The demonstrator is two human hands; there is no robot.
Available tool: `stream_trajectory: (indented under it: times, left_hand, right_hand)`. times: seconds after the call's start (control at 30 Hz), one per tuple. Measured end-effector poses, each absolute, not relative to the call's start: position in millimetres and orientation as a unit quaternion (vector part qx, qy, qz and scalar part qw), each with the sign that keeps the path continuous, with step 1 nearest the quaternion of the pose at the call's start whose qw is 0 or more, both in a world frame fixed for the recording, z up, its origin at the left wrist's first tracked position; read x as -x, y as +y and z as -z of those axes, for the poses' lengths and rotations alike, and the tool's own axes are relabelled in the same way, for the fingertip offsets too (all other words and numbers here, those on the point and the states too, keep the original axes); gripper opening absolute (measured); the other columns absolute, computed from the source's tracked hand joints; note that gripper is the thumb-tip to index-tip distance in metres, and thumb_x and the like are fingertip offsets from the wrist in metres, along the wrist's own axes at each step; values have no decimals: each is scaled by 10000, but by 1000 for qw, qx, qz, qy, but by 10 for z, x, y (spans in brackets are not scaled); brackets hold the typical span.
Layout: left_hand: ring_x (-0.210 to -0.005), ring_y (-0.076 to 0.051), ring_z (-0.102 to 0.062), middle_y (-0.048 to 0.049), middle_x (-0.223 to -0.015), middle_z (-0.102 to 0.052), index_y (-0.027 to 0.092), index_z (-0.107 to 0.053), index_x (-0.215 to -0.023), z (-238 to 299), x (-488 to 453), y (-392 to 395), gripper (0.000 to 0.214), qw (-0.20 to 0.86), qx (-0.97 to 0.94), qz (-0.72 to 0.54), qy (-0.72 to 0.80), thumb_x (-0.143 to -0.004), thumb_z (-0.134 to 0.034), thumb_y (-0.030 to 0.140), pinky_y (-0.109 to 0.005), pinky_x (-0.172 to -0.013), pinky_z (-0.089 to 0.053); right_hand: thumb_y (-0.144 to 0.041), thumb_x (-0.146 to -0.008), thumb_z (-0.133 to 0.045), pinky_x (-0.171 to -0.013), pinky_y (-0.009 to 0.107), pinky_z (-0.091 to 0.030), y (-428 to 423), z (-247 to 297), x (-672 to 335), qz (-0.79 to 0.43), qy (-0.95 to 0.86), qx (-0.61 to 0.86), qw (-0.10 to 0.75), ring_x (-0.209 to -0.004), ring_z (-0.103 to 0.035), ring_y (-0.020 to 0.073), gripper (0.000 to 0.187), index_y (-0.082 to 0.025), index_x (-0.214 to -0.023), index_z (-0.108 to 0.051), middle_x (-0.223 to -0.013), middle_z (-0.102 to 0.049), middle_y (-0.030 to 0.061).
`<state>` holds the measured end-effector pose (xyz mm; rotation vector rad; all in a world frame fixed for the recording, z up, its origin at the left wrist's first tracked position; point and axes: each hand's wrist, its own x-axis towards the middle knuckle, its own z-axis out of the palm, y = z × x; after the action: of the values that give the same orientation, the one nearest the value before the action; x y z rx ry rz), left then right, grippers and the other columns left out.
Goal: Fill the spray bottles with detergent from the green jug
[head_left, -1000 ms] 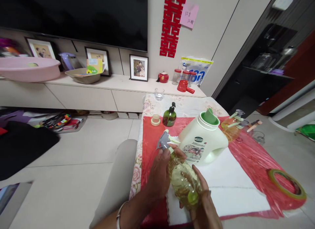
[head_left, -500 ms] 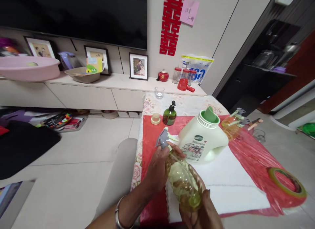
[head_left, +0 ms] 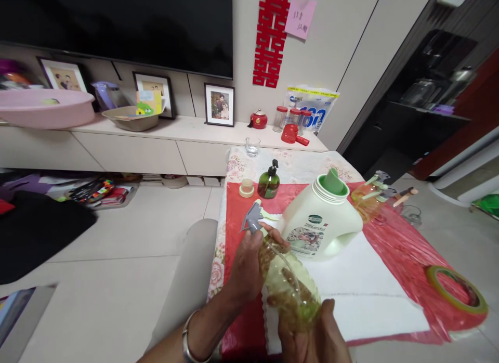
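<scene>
A clear yellow-green spray bottle [head_left: 290,280] with a grey and pale green trigger head lies tilted between my two hands. My left hand [head_left: 251,259] is closed round its neck, just under the trigger head. Around its base, my right hand [head_left: 312,334] is closed, with some fingers showing through the plastic. Just beyond stands a large pale green detergent jug [head_left: 322,220], uncapped, its green spout showing. A dark green pump bottle [head_left: 268,182] and a cream cap [head_left: 246,188] are behind the trigger head.
A white cloth [head_left: 370,300] lies over the red table cover [head_left: 239,321]. More spray bottles [head_left: 368,196] stand at the right, with a roll of tape [head_left: 456,290] nearer. Behind the table, a glass cup [head_left: 252,146] and a long cabinet [head_left: 156,150] holding household things.
The spray bottle has turned slightly in my hands, and its trigger head has shifted a little to the left. The jug and the other things stay in place.
</scene>
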<state>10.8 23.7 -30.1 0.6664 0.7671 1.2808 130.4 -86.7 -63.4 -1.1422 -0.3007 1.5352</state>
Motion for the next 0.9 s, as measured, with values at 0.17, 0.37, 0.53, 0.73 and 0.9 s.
stream_trajectory:
  times: [0.17, 0.37, 0.53, 0.73, 0.9]
  left_hand:
    - [-790, -244, -701, -57, -842, -727, 235, -597, -899, 334, -111, 221, 231, 672, -281, -593, 342, -897, -570, 465, -380, -739, -542]
    - [-853, -247, -691, -75, -905, -730, 206, -635, -947, 409, -60, 180, 286, 649, -342, -578, 358, -921, -556, 479, -379, -808, -524]
    - [-902, -258, -670, -85, -946, -733, 216, -660, -932, 371, -30, 190, 276, 647, -408, -559, 321, -939, -522, 455, -399, -883, -503]
    - [-860, -238, -650, -66, -933, -710, 224, -652, -872, 373, -50, 205, 281, 627, -389, -568, 364, -958, -466, 417, -368, -835, -494]
    - [-819, -240, -627, -65, -869, -695, 215, -658, -869, 290, 1, 218, 277, 644, -407, -546, 348, -908, -515, 449, -368, -805, -497]
  right_hand:
    - [-652, -778, -742, -824, 392, -581, -889, 755, -1175, -453, -292, 576, 615, -1043, -669, 270, 946, -284, -1557, -352, -1518, -454, 156]
    - [-634, -732, -780, -926, 398, -562, -869, 694, -1232, -536, -263, 548, 587, -1258, -579, 333, 816, -190, -1382, -564, -1349, -613, 161]
    - [-840, -836, -484, -608, 369, -576, -825, 639, -1237, -678, -108, 478, 547, -900, -705, 294, 885, -121, -1339, -601, -1193, -665, 226]
    - [-555, -670, -850, -1029, 432, -510, -868, 742, -1149, -375, -355, 613, 598, -1298, -532, 333, 1017, -252, -1537, -413, -1522, -445, 134]
    - [-543, -730, -796, -680, 343, -584, -856, 753, -1185, -483, -340, 546, 594, -974, -679, 285, 917, -206, -1510, -451, -1334, -606, 167]
